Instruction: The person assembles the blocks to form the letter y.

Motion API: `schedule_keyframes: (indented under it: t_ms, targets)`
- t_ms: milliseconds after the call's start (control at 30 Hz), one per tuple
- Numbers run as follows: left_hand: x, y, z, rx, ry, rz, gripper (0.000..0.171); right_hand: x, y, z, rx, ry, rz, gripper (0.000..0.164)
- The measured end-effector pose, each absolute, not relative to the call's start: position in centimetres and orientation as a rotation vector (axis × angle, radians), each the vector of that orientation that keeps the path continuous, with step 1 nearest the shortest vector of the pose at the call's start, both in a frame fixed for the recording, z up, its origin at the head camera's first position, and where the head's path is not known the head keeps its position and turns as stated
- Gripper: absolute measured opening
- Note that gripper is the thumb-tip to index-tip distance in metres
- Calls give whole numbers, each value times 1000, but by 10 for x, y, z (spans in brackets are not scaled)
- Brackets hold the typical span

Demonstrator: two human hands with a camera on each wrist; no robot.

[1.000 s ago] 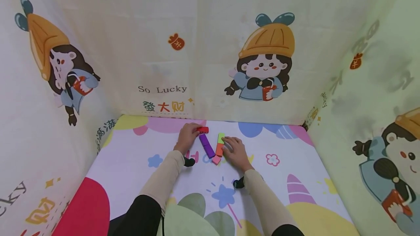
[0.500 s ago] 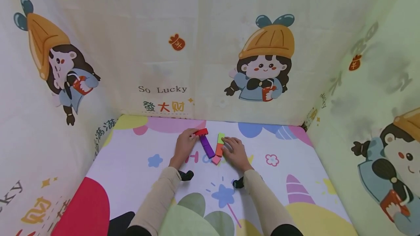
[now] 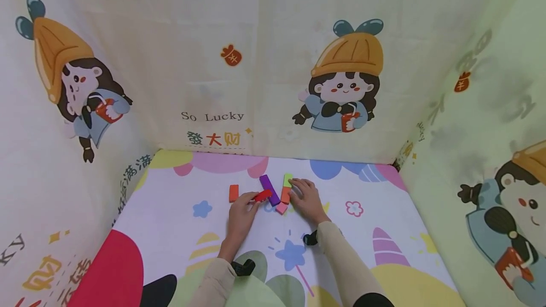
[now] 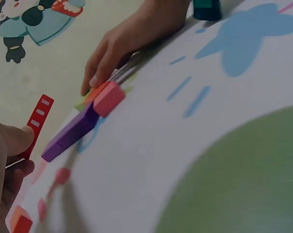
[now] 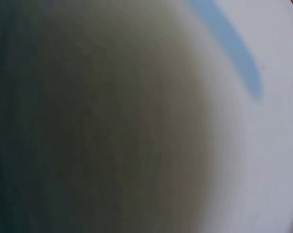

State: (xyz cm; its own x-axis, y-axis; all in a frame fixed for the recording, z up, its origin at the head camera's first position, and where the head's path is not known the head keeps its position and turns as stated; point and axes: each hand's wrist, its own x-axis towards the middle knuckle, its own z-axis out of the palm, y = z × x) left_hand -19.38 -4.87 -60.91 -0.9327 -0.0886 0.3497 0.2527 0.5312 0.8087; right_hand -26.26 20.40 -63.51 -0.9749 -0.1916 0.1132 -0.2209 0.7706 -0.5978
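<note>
My left hand (image 3: 241, 217) pinches a red toy block (image 3: 262, 195) between thumb and fingers. Pale rectangular marks run along its side in the left wrist view, where it is held up in the air. In the head view it overlaps the purple blocks (image 3: 269, 190), which lie end to end in a slanted row. Beside that row, a green block (image 3: 287, 180) and an orange block (image 3: 285, 195) form a second line. A pink block (image 3: 281, 208) sits at the near end where both lines meet. My right hand (image 3: 308, 200) rests with loosely extended fingertips at the green and orange blocks.
Another orange block (image 3: 233, 193) lies alone, left of the purple row. The printed tabletop cloth (image 3: 354, 245) ends at a cloth wall (image 3: 273, 84) behind, with more cloth walls on both sides. The right wrist view is mostly filled by a blurred sleeve (image 5: 112, 121).
My left hand has brought the red block from the purple row's far end back toward me. The lone orange block has come into sight. My right hand has stayed put.
</note>
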Motion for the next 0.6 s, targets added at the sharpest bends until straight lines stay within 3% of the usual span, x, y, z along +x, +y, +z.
schedule_keyframes:
  t_ms: [600]
  targets:
    - [-150, -42, -626, -54, -2523, -1359, 38, -263, 202, -632, 373, -2874, 970, 51]
